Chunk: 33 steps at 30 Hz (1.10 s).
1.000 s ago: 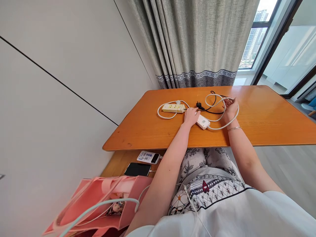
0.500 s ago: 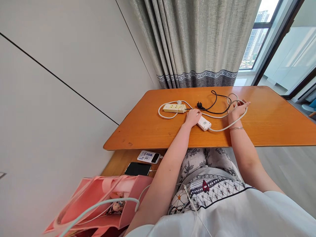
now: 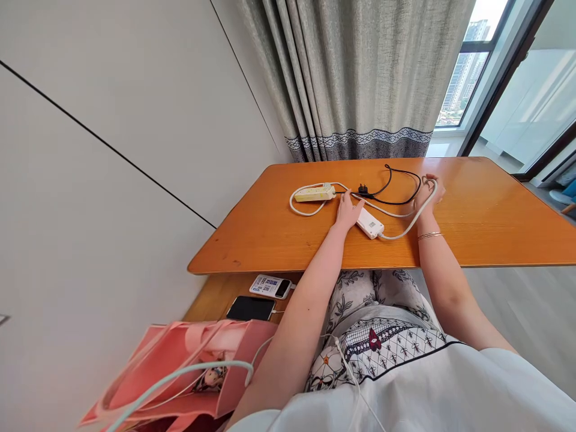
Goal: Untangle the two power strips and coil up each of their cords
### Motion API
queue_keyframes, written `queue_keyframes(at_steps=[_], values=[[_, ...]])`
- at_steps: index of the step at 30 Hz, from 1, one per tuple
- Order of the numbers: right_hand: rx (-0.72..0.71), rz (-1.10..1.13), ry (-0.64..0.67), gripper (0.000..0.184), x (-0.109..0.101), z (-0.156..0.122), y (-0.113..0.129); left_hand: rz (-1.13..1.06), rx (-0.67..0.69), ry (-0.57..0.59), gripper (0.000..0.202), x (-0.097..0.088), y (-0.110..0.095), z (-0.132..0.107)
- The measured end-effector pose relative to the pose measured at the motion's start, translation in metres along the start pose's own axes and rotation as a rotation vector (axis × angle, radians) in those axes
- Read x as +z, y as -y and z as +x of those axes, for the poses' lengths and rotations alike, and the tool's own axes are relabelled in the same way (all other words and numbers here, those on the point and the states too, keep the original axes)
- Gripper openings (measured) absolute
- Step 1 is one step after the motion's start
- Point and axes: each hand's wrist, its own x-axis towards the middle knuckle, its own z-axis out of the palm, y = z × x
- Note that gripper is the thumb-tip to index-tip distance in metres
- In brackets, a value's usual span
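On the orange table (image 3: 270, 240) lie two white power strips joined by a tangle of cord. My left hand (image 3: 348, 211) rests with fingers stretched out on the nearer strip (image 3: 370, 222), pressing its left end. The farther, yellowish strip (image 3: 315, 193) lies left of it, tilted up on one side. My right hand (image 3: 429, 195) is closed round the white cord (image 3: 396, 212), which runs from the nearer strip up past the wrist. A black cable (image 3: 396, 187) with its plug (image 3: 362, 191) loops between the hands.
Grey curtain (image 3: 355, 78) hangs behind the table; a window (image 3: 468, 60) is at the right. Under the table's left edge a lower shelf holds a black phone (image 3: 251, 308) and a white power bank (image 3: 271, 286). A pink bag (image 3: 180, 372) stands at the lower left.
My right hand closed and drew the white cord inward, shrinking the loop. The far strip shifted and tilted. My left hand's fingers stretched forward over the near strip.
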Motion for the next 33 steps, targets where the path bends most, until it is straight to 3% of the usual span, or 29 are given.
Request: queue_keyframes(at_steps=[3,7,12,16,19,22,29,33], values=[[0.012,-0.18,0.084,0.029,-0.005,-0.01,0.019,-0.045,-0.014,-0.047,0.066,-0.001,0.002,0.003],[-0.13,-0.412,0.266,0.018,-0.01,-0.019,0.034,-0.064,-0.026,-0.072,0.068,-0.005,0.005,0.007],[-0.267,-0.615,0.45,0.032,-0.012,-0.029,0.044,-0.054,-0.007,-0.077,0.067,-0.01,0.005,0.009],[-0.365,-0.712,0.729,0.036,-0.008,-0.049,0.059,-0.029,-0.016,-0.061,0.064,-0.013,0.002,0.007],[-0.419,-0.741,0.941,0.048,-0.003,-0.068,0.07,-0.064,-0.025,-0.036,0.06,-0.014,0.0,0.005],[-0.458,-0.696,1.075,0.055,-0.001,-0.081,0.077,-0.149,-0.036,-0.006,0.057,-0.016,0.001,0.005],[-0.501,-0.569,1.16,0.04,-0.003,-0.084,0.075,-0.263,-0.082,0.049,0.051,-0.013,0.002,0.006],[-0.54,-0.483,1.091,0.039,0.002,-0.086,0.069,-0.27,-0.069,0.057,0.051,-0.013,0.001,0.006]])
